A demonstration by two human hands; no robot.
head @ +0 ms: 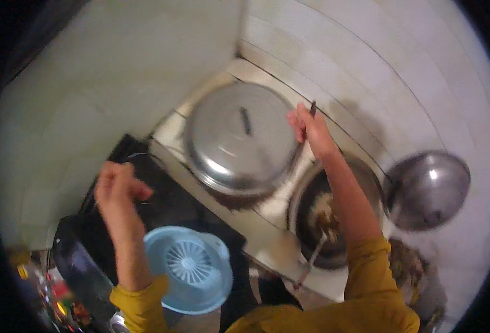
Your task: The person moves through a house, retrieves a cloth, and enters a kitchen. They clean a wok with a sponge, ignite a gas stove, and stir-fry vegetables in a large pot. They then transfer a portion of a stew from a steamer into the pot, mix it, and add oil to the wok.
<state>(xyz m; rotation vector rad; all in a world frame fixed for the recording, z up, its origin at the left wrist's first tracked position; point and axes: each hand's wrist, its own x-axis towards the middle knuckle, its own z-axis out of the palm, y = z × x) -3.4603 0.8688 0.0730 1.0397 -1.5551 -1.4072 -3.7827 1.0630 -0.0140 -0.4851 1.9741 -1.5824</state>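
My right hand (311, 127) is closed around a slim dark handle (313, 108), beside the right rim of a large metal pot lid (232, 145). A dark grip sits at the lid's centre. Under my right forearm is a wide pan (301, 208) with brownish food (326, 212) in it, partly hidden by the arm. A long-handled utensil (318, 252) rests in that pan, its handle over the near rim. My left hand (120, 183) hovers over a black surface (178, 208), fingers curled; blur hides whether it holds something small.
A light blue plastic colander (203, 291) sits on the black surface by my left forearm. A shiny metal bowl-shaped vessel (430, 189) is near the tiled wall at right. Below it lies a blurred heap of plant scraps (409, 266). Tiled walls meet behind the lidded pot.
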